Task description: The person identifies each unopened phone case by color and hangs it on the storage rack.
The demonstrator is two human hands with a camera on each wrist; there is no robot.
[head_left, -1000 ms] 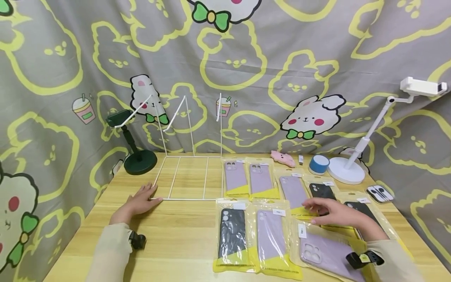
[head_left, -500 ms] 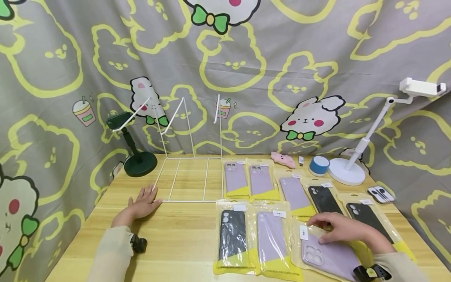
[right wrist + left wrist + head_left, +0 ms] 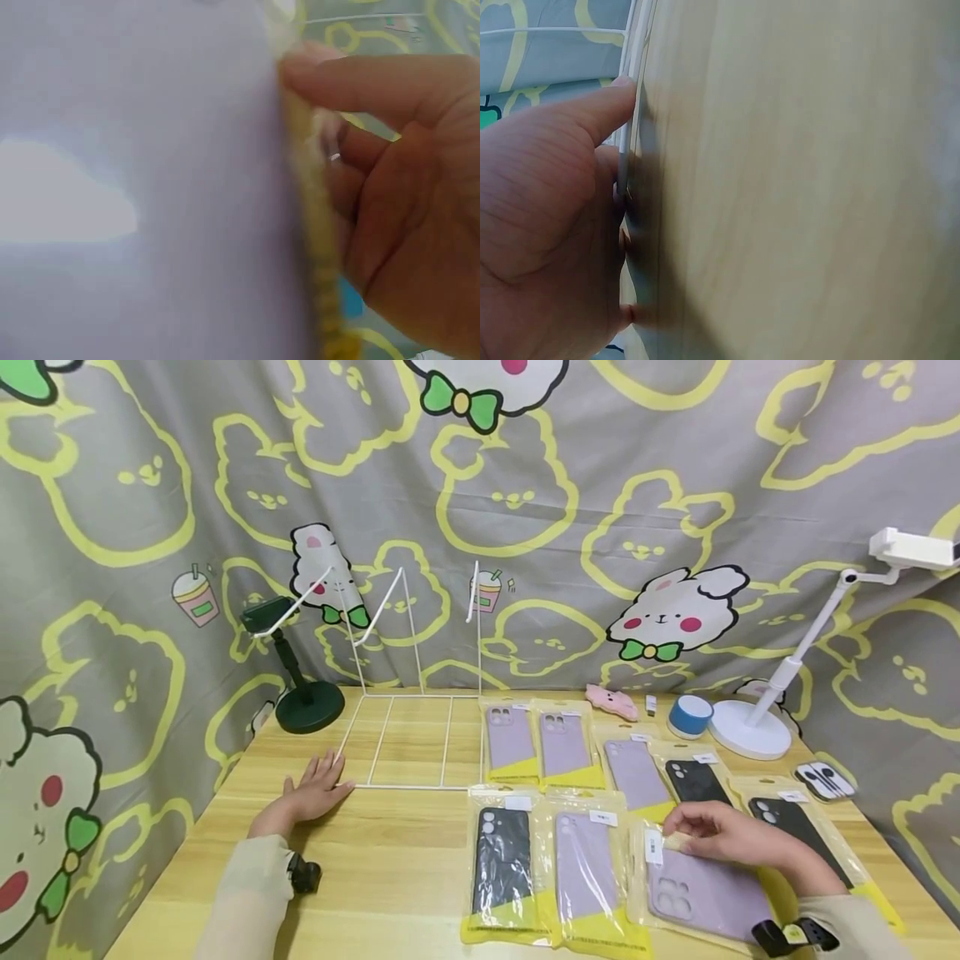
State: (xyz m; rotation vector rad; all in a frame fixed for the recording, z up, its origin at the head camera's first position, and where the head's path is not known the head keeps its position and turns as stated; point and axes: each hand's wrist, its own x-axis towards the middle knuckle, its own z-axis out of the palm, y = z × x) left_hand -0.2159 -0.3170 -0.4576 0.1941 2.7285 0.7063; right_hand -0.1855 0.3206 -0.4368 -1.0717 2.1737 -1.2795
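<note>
My left hand (image 3: 310, 795) rests on the wooden table at the near left corner of a white wire rack (image 3: 408, 787), thumb and fingers spread. In the left wrist view the thumb (image 3: 613, 105) touches the rack's thin rod. My right hand (image 3: 723, 837) pinches the far long edge of a bagged purple phone case (image 3: 712, 897), which lies sideways at the front right. Up close in the right wrist view, the thumb (image 3: 341, 82) is on the bag's edge with fingers behind it. Beside it lie a bagged purple case (image 3: 583, 864) and a bagged black case (image 3: 502, 860).
Several more bagged cases, such as a purple one (image 3: 566, 743) and a black one (image 3: 798, 835), lie behind. Farther back are a dark green stand (image 3: 309, 708), a pink hair clip-like item (image 3: 611, 702), a blue-and-white roll (image 3: 690, 717), a white stand (image 3: 750, 728) and boxed earphones (image 3: 825, 779).
My right hand has come down from above the bags toward me and now pinches the sideways purple case's bag. The left hand has stayed at the rack's corner.
</note>
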